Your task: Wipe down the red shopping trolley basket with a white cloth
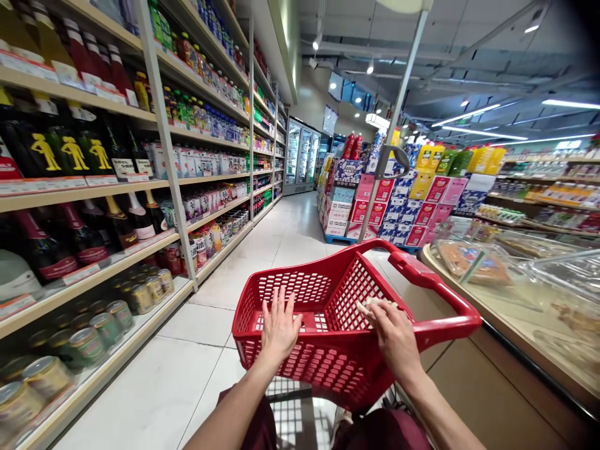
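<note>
1. Okay, so the left hand [280, 325] is stretched out at the near rim of a red shopping cart [323, 365], fingers straight and slightly apart, nothing in them. Can't tell if the palm actually touches plastic.
2. Right hand [392, 331] has its fingers closed on some pale crumpled thing [367, 306], over the same rim, near the cart handle [450, 325].
3. Cart's right in front of the person, between drinks shelves [225, 164] and a food counter [497, 319].
4. Stacked boxes [398, 206] stand beyond it.
</note>
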Motion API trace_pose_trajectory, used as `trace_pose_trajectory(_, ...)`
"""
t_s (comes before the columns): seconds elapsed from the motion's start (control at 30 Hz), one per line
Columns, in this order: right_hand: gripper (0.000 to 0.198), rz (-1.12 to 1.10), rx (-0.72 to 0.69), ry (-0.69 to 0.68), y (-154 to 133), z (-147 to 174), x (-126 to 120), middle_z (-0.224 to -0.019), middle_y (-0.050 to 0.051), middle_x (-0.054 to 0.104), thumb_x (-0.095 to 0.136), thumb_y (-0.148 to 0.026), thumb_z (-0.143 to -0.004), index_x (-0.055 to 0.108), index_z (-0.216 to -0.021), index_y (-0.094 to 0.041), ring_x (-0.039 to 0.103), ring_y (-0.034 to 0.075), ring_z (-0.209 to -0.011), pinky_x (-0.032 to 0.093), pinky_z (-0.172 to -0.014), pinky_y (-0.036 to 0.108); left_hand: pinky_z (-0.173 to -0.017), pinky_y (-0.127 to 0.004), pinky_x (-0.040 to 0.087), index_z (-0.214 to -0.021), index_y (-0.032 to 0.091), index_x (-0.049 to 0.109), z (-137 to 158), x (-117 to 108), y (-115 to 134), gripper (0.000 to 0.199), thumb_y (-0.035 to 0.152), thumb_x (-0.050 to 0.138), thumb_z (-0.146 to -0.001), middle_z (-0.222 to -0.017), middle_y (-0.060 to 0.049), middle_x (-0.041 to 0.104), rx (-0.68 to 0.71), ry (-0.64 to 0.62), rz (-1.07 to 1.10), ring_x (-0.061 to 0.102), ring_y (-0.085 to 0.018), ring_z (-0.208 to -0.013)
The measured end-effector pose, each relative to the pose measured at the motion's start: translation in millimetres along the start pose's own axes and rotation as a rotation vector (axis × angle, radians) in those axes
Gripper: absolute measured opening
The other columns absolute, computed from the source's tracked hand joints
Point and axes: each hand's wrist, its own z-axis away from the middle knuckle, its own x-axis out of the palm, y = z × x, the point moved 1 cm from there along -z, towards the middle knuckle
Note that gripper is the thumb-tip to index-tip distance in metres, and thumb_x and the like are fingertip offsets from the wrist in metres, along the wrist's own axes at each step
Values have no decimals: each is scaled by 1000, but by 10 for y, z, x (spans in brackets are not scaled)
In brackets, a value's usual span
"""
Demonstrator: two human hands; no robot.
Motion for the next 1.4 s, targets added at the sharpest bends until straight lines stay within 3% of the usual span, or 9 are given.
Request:
trace_pose_trajectory(0.2, 35, -49, -158, 9, -454, 242, 204, -105, 7, 60, 34, -13, -86, 55, -112, -23, 48, 19, -106, 37, -88, 36, -104, -51, 17, -130, 18, 35, 5, 17, 31, 49, 34, 37, -84, -142, -10, 24, -18, -25, -41, 16, -25, -132)
trace_pose_trajectory(0.43, 34, 148, 82, 36, 29, 294, 68, -114, 7, 58, 37, -15, -84, 57, -111, -22, 45, 21, -111, 27, -94, 40, -104, -52, 15, -130, 19, 35, -61, 155, 126, 49, 39, 34, -85, -143, -10, 24, -27, -45, -29, 14, -25, -132)
trace_pose_trajectory(0.6, 42, 186, -83, -69, -50, 217, 364, -111, 4, 60, 38, -3, -74, 61, -103, -22, 44, 21, -113, 24, -98, 40, -105, -51, 15, -127, 21, 39, -131, 213, 254, 46, 40, 32, -86, -142, -8, 26, 71, -51, 8, 16, -23, -132)
trace_pose_trajectory(0.8, 39, 213, 76, -73, 763, 27, 228, -120, 10, 54, 39, -6, -75, 61, -104, -19, 43, 25, -113, 36, -90, 42, -105, -53, 13, -105, 27, 57, -119, 216, 206, 32, 36, 33, -87, -137, -4, 38, 170, -95, 54, 23, -23, -130)
trace_pose_trajectory(1.03, 51, -277, 45, -69, 66, -5, 778, -116, 8, 56, 32, -3, -74, 48, -120, -19, 49, 17, -109, 42, -90, 36, -103, -56, 14, -107, 29, 55, -190, 284, 236, 28, 32, 38, -85, -136, -2, 38, 209, -160, 80, 22, -24, -130)
trace_pose_trajectory(1.1, 53, -327, 179, -19, 126, -49, 750, -117, 8, 55, 33, -7, -75, 40, -126, -18, 52, 16, -106, 43, -90, 35, -104, -55, 13, -114, 28, 50, -169, 297, 166, 33, 29, 41, -82, -137, -3, 37, 207, -179, 77, 21, -24, -130)
trace_pose_trajectory(1.2, 51, -206, 361, 105, 579, -140, 591, -123, 10, 50, 37, -14, -76, 39, -127, -17, 47, 20, -110, 39, -94, 40, -104, -56, 12, -118, 25, 47, -109, 310, 20, 40, 24, 44, -78, -137, -7, 36, 94, -169, 64, 22, -25, -130)
trace_pose_trajectory(1.3, 45, -66, 323, 107, 867, -184, 596, -124, 10, 48, 36, -11, -75, 50, -117, -17, 39, 24, -118, 33, -96, 47, -102, -58, 12, -110, 25, 53, -86, 328, -49, 37, 19, 45, -75, -136, -6, 38, 2, -169, 75, 22, -27, -129)
trace_pose_trajectory(1.4, 47, -79, 184, 9, 602, -131, 834, -119, 10, 53, 32, -4, -74, 53, -114, -17, 42, 21, -116, 37, -93, 43, -101, -59, 14, -103, 25, 55, -115, 350, -16, 36, 13, 43, -71, -136, -3, 38, -25, -172, 103, 22, -26, -129)
